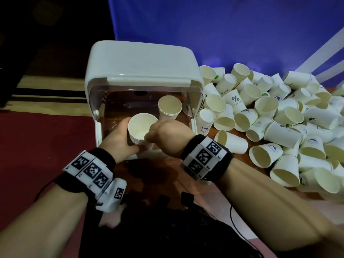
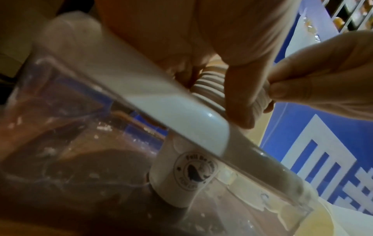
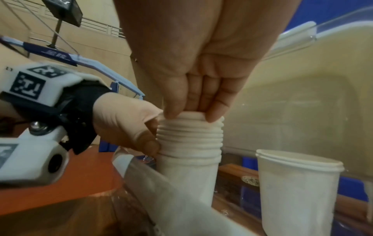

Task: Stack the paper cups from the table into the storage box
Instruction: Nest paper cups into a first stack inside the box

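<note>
Two hands: both grasp one stack of cups [image 1: 142, 127] at the open front of the storage box [image 1: 141, 60].
Left hand [image 1: 119, 135]: fingers and thumb wrap the stack's side just under the rims.
Right hand [image 1: 167, 133]: fingertips [image 3: 173, 110] pinch the top rim from above.
Head view: shows the stack's open mouth between the hands, a second stack [image 1: 169, 107] standing inside the box just beyond the right hand, and a loose pile of cups [image 1: 279, 118] on the table [image 1: 167, 172] out to the right of the right hand.
Right wrist view: shows the nested rims [image 3: 189, 135] as a ribbed band, which the head view mostly hides.
Left wrist view: shows a round printed emblem [image 2: 194, 171] on the lowest cup, seen through the box's clear wall; the stack's foot appears to rest on the box floor.
</note>
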`<move>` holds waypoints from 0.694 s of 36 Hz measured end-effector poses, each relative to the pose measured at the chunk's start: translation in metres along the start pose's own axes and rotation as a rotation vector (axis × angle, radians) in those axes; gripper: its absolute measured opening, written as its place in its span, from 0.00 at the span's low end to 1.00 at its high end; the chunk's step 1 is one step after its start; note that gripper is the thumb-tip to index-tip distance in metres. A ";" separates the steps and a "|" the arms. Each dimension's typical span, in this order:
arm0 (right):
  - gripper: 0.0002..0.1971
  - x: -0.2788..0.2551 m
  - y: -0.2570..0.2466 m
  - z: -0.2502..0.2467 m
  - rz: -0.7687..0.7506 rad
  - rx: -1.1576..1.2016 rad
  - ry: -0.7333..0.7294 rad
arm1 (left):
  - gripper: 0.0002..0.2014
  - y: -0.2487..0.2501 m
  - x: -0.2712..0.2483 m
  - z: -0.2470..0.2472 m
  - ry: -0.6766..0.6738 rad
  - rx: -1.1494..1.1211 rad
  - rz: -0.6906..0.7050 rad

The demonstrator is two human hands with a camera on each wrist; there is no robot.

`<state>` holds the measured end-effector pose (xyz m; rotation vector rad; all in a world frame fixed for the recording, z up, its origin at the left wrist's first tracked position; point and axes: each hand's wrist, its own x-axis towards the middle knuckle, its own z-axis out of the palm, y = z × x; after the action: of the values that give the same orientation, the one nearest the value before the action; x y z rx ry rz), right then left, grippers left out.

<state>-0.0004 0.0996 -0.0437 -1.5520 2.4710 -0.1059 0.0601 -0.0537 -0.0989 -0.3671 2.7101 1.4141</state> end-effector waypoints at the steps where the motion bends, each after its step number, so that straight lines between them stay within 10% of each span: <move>1: 0.11 -0.002 0.000 0.001 -0.020 -0.013 0.022 | 0.46 0.002 -0.002 -0.001 0.008 0.021 0.007; 5: 0.11 -0.029 0.011 0.003 -0.079 0.027 0.253 | 0.53 0.016 -0.017 -0.005 0.133 0.154 0.048; 9: 0.12 -0.085 0.046 -0.010 -0.025 0.029 0.323 | 0.37 0.051 -0.033 0.005 0.220 0.279 0.197; 21: 0.18 -0.223 0.185 -0.010 0.229 -0.323 -0.578 | 0.24 0.135 -0.023 0.087 0.482 0.604 0.195; 25: 0.19 -0.224 0.208 0.000 0.202 -0.314 -0.658 | 0.18 0.161 -0.002 0.154 0.121 0.534 0.241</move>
<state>-0.0897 0.3922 -0.0479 -1.1612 2.1381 0.7349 0.0155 0.1612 -0.0584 -0.0929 3.1635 0.6605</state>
